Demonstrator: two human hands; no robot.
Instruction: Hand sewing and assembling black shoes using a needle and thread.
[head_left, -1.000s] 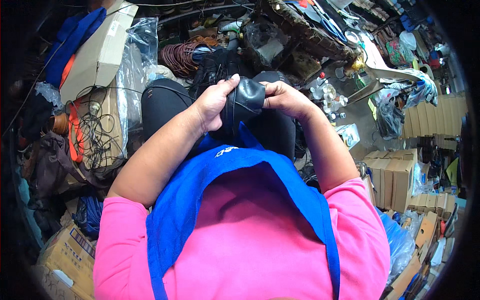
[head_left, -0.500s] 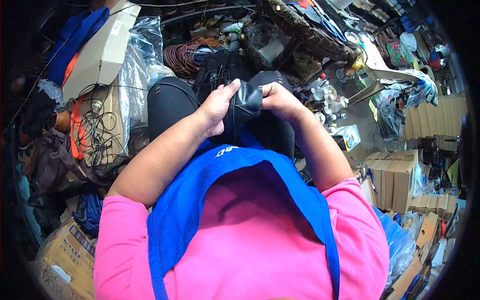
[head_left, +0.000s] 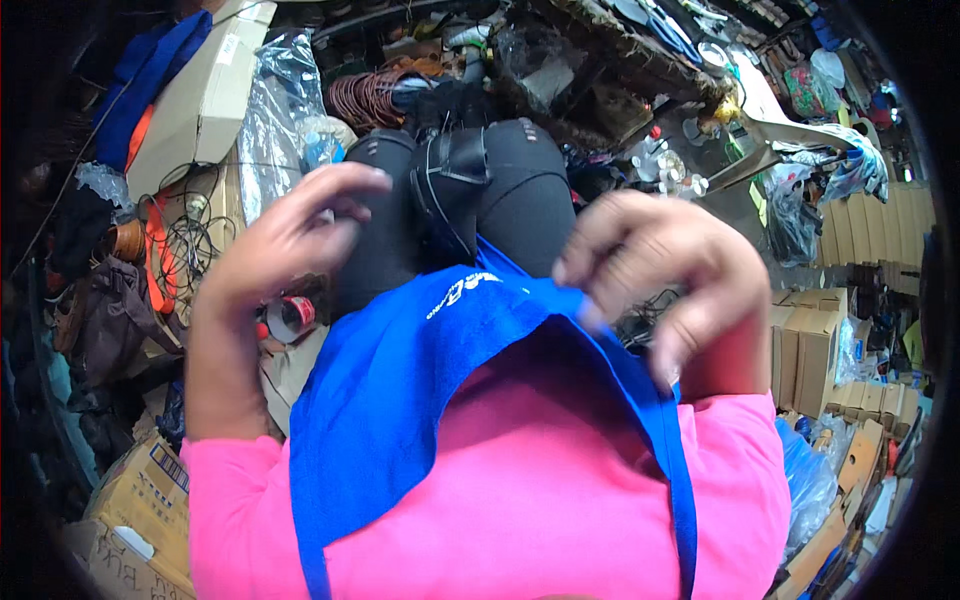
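A black leather piece [head_left: 455, 175] with pale stitching or thread along its edge lies between my thighs, and neither hand touches it. My left hand [head_left: 295, 235] is raised to the left of it, above my left thigh, its fingers apart and holding nothing. On the other side my right hand [head_left: 675, 265] hovers by the edge of the blue apron [head_left: 400, 370]. Motion blurs that hand somewhat, but its bent fingers stand apart from the thumb and nothing shows in them.
Coiled brown cord [head_left: 365, 100] lies beyond my knees. To the left are a cardboard box [head_left: 210, 110], clear plastic sheeting [head_left: 275, 80], tangled black wires [head_left: 195, 240] and a bottle [head_left: 293, 315]. Small bottles [head_left: 665, 170] and stacked cardboard boxes [head_left: 805, 345] stand on the right.
Both hands have let go of the black leather piece and moved apart, the left hand leftward, the right hand back toward my body. The leather piece now rests on my lap.
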